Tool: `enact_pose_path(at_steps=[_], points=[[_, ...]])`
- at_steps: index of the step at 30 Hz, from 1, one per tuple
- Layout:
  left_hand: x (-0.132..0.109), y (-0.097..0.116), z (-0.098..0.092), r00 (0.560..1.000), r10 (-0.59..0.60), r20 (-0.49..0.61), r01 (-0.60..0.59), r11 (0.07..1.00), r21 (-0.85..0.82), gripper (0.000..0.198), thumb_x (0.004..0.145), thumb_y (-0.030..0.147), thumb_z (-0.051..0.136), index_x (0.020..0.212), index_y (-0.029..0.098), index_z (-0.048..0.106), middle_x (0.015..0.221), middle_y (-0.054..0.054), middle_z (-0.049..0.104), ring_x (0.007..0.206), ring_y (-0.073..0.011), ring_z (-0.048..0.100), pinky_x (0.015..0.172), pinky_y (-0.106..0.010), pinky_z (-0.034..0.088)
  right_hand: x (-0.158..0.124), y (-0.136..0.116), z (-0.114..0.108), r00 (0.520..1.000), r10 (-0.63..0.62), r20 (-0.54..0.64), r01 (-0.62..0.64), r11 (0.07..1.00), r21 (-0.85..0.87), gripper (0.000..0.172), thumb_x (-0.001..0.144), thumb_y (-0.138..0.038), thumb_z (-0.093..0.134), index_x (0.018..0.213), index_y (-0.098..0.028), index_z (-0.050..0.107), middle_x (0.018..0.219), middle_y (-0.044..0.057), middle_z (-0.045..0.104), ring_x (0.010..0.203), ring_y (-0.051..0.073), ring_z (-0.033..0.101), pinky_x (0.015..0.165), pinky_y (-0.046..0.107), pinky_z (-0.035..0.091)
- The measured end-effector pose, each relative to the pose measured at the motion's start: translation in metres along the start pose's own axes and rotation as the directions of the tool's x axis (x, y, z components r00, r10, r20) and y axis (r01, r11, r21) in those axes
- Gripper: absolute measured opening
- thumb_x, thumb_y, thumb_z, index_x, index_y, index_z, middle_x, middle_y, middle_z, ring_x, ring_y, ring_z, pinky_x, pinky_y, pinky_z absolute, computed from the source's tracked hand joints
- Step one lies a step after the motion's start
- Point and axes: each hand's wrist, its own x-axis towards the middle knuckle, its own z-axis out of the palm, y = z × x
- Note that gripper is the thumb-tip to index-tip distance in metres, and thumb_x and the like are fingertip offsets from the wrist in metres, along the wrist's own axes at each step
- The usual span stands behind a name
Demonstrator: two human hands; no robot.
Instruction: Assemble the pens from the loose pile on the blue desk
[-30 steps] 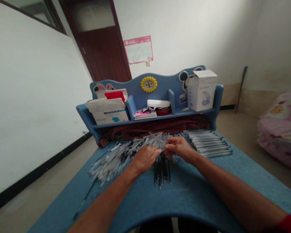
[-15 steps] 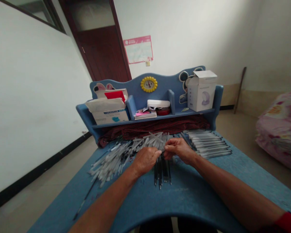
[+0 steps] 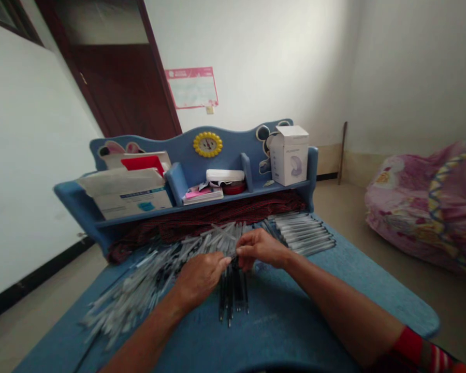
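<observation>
My left hand (image 3: 202,275) is closed, with thumb and forefinger pinched together over the middle of the blue table (image 3: 295,316). Close by on the right, my right hand (image 3: 262,248) is also pinched, its fingertips almost meeting the left thumb. Whatever slim piece is between them is too small and blurred to make out. Under the hands lie several dark pen refills (image 3: 229,298), metal tips toward me. A heap of clear pen barrels (image 3: 120,305) spreads to the left and behind the hands. Beyond my right hand, finished-looking pens (image 3: 305,233) lie side by side in a row.
A blue shelf (image 3: 174,184) stands along the table's back, holding a mask box (image 3: 140,202), a white carton (image 3: 291,158) and booklets (image 3: 202,196). Dark checked cloth (image 3: 202,215) lies beneath it. A pink floral bundle (image 3: 404,202) sits off to the right.
The camera has turned to the right, so the table and shelf appear farther left and more of the pink bundle shows. Both hands stay pinched close together above the refills.
</observation>
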Motion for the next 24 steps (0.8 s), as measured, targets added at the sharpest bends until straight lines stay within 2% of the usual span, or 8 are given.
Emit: enact_pose_path(at_steps=[5, 16, 24], points=[[0.002, 0.000, 0.002, 1.000, 0.008, -0.018, -0.007, 1.000, 0.023, 0.042, 0.090, 0.041, 0.024, 0.071, 0.020, 0.055, 0.071, -0.008, 0.063, 0.070, -0.0227, 0.060, 0.065, -0.032, 0.035, 0.003, 0.004, 0.003, 0.998, -0.040, -0.044, 0.042, 0.998, 0.041, 0.032, 0.062, -0.042, 0.069, 0.070, -0.013, 0.058, 0.052, -0.001, 0.063, 0.044, 0.013, 0.060, 0.046, 0.024, 0.048], [-0.006, 0.010, 0.000, 0.999, 0.012, -0.048, -0.006, 0.994, 0.110, 0.042, 0.093, 0.035, 0.027, 0.073, 0.017, 0.059, 0.072, -0.008, 0.065, 0.071, -0.0217, 0.060, 0.065, -0.031, 0.036, -0.005, 0.009, 0.008, 0.994, -0.092, -0.062, 0.095, 0.994, 0.056, 0.034, 0.065, -0.043, 0.070, 0.074, -0.012, 0.060, 0.055, 0.001, 0.066, 0.047, 0.015, 0.063, 0.050, 0.026, 0.051], [-0.007, 0.008, -0.004, 0.996, 0.039, -0.082, -0.035, 0.998, 0.048, 0.040, 0.092, 0.034, 0.031, 0.075, 0.015, 0.061, 0.072, -0.008, 0.064, 0.070, -0.0203, 0.059, 0.065, -0.030, 0.038, -0.006, 0.000, 0.013, 0.988, -0.129, -0.080, 0.129, 0.992, 0.002, 0.033, 0.067, -0.044, 0.069, 0.074, -0.013, 0.060, 0.054, 0.001, 0.066, 0.047, 0.014, 0.063, 0.050, 0.026, 0.051]])
